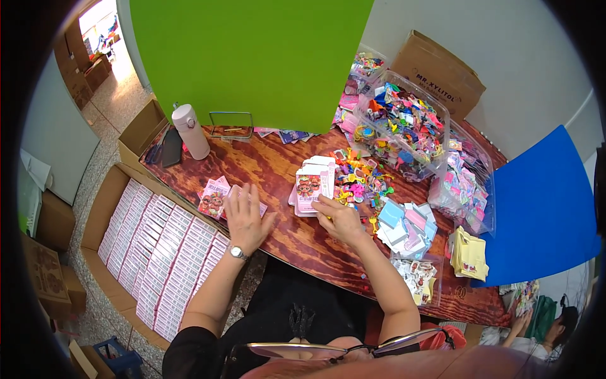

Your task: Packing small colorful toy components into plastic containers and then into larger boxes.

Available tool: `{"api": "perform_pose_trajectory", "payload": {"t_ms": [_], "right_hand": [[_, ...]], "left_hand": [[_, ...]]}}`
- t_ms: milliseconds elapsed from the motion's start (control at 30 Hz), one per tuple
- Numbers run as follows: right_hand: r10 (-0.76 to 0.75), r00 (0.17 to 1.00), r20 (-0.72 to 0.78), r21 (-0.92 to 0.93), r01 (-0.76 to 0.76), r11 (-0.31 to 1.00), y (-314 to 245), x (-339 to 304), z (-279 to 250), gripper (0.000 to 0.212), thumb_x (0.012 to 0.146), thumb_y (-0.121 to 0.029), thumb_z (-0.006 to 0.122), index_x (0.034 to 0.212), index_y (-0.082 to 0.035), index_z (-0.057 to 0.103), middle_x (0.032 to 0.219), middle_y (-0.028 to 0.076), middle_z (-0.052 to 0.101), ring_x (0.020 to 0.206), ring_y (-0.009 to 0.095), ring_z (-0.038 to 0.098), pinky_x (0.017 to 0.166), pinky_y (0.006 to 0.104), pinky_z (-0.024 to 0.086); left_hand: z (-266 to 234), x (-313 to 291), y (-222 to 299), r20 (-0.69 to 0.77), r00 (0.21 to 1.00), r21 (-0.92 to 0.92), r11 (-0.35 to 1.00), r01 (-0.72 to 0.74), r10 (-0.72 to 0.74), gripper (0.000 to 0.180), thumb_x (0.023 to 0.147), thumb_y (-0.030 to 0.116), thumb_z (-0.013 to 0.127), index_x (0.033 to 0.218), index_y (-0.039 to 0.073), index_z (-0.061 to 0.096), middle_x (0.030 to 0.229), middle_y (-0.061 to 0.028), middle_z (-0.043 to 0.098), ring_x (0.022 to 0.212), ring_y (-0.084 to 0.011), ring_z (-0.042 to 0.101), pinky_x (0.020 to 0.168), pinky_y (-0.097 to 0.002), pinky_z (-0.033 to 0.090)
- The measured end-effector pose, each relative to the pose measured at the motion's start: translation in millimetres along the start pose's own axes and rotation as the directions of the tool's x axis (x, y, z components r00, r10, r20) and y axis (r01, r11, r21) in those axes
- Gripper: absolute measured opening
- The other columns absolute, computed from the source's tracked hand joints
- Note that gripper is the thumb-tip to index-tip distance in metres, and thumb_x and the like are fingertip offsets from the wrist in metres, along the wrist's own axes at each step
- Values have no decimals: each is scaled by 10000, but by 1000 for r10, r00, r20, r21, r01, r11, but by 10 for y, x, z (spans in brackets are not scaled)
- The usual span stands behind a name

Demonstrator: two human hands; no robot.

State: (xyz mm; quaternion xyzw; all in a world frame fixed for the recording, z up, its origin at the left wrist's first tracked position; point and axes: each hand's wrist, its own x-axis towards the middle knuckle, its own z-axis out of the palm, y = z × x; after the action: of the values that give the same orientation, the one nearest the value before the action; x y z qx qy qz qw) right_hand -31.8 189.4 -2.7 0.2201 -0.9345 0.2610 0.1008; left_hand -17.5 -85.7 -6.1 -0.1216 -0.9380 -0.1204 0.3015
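My left hand (247, 218) lies palm down with its fingers stretched over small pink printed boxes (213, 201) at the table's left front edge. It covers part of them. My right hand (341, 220) has its thumb and fingers closed on the near right edge of a pink printed flat box (308, 189). That box lies on top of a stack of similar pink and white pieces near the table's middle. Just right of the stack spreads a heap of small coloured plastic toys (360, 180). A watch (237, 252) is on my left wrist.
An open carton (104, 265) packed with rows of pink-white boxes stands left of the table (284, 246). Clear bins (442, 104) of trinkets fill the far right. Cards (407, 227), yellow packets (468, 254) and a bottle (190, 132) lie around. Another person (555, 331) is at lower right.
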Motion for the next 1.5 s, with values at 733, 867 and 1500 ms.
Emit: {"api": "perform_pose_trajectory", "payload": {"t_ms": [733,867,1500], "right_hand": [[-251,885,-392,-93,234,968,-663,-646,-226,365,804,-113,741,1167,-87,711,1259,192,634,1121,329,663,949,405,550],[-257,852,-455,-255,152,955,-725,-421,-331,408,794,-116,801,1192,-110,712,1373,250,546,1085,359,663,887,392,561],[340,937,-85,715,-180,675,-868,-453,-398,244,967,-63,652,1197,18,658,1087,84,624,957,114,632,795,279,557]], "left_hand": [[57,16,820,331,916,-799,449,400,-227,889,688,265,899,1367,-45,417,1185,-196,627,1063,-278,662,921,-378,536],[-21,-75,911,201,964,-801,538,263,-173,861,668,235,880,1371,-8,445,1135,-193,639,966,-312,689,814,-394,563],[-86,-120,913,-95,991,-649,750,-131,91,728,658,168,868,1298,56,540,1137,-165,604,949,-372,635,742,-445,540]]}}
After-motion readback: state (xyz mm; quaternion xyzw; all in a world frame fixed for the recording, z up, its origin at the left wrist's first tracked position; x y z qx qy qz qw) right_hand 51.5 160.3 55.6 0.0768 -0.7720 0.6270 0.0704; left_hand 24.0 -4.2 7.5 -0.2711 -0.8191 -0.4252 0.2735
